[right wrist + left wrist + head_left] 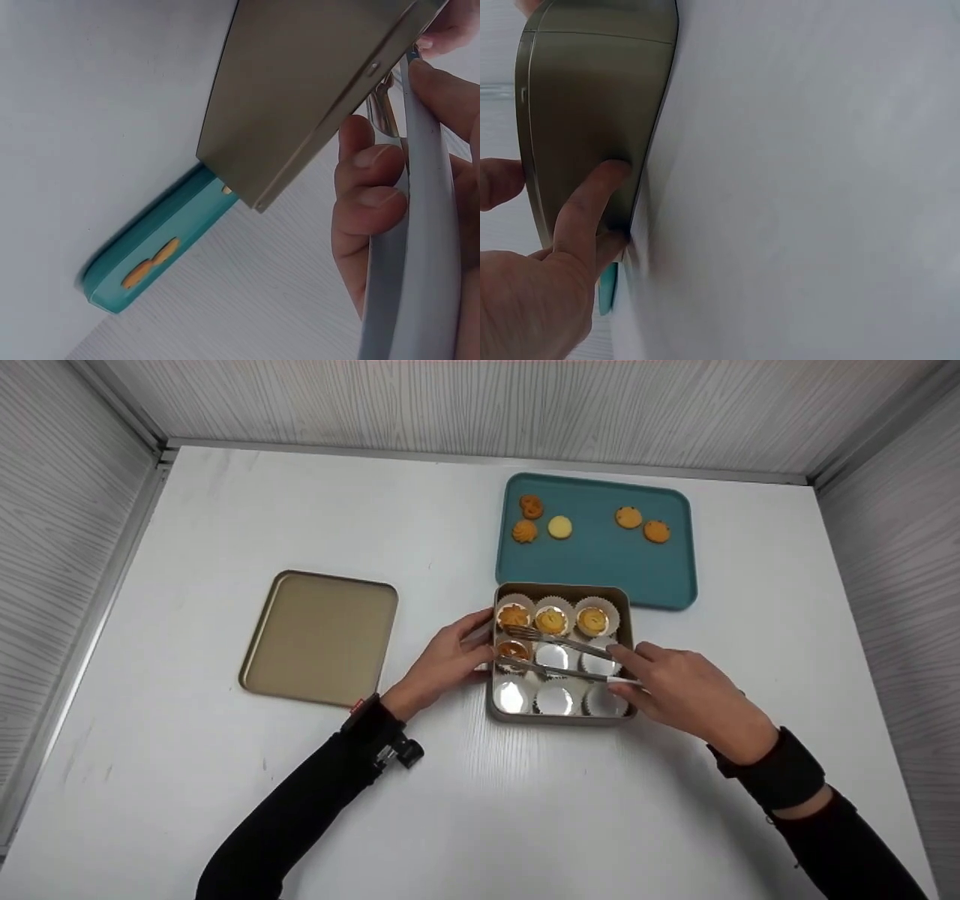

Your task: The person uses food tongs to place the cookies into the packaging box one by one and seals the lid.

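My right hand (679,686) grips a pair of serving tongs (574,643) with metal arms and pale handles (427,247). One arm ends in fork tines. Their tips reach over the left side of a gold-brown square tin (562,719), around a dark-centred cookie (513,650) in a paper cup; whether they touch it I cannot tell. Along the tin's back row, paper cups hold a swirled cookie (514,617) and two yellow cookies (551,621). Other cups look shiny and bare inside. My left hand (448,656) holds the tin's left wall, its fingertips (615,169) against the outer side.
Behind the tin lies a teal tray (600,562) with a pretzel cookie (531,506), a swirled cookie (524,531), a pale round cookie (559,527) and two spotted cookies (628,517). A gold square lid (322,637) lies on the white table to the left.
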Action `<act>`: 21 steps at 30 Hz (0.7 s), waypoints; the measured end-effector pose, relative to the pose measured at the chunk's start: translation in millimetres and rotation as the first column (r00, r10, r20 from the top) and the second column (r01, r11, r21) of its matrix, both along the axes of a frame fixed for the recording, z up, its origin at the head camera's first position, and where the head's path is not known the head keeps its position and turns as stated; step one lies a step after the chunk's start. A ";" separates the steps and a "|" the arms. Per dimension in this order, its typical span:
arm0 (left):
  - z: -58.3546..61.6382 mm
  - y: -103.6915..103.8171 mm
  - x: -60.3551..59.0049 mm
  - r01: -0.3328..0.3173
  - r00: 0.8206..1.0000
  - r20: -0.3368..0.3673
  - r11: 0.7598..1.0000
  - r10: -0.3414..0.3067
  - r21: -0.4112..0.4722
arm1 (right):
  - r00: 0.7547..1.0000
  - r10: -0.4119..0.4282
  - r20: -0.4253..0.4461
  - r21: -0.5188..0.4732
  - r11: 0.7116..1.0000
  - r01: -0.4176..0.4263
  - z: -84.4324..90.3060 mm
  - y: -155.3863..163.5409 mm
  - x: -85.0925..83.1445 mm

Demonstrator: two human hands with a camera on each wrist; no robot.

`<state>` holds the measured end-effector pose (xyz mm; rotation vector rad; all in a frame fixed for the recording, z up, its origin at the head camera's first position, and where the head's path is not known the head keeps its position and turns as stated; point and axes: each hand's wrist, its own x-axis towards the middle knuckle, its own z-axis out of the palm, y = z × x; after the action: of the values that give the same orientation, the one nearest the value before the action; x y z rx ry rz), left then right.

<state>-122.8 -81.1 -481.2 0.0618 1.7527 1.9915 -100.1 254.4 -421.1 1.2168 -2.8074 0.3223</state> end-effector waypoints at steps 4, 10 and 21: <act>0.1 2.1 0.3 -0.012 1.000 -0.015 0.999 0.012 -0.030 | 0.999 -0.021 0.032 -0.001 1.000 0.021 -0.2 2.3 0.7; 1.0 3.5 0.4 -0.032 0.999 -0.012 0.999 0.032 -0.038 | 0.991 -0.066 0.113 -0.062 0.995 0.073 0.1 12.6 -0.2; 1.2 4.4 1.0 -0.032 0.999 -0.030 0.997 0.030 -0.071 | 0.958 -0.270 0.094 -0.228 0.931 0.285 -2.3 30.8 -27.1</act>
<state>-121.8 -76.7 -480.0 0.0401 1.8525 1.9566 -127.2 285.2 -423.4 0.7603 -2.8341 0.6642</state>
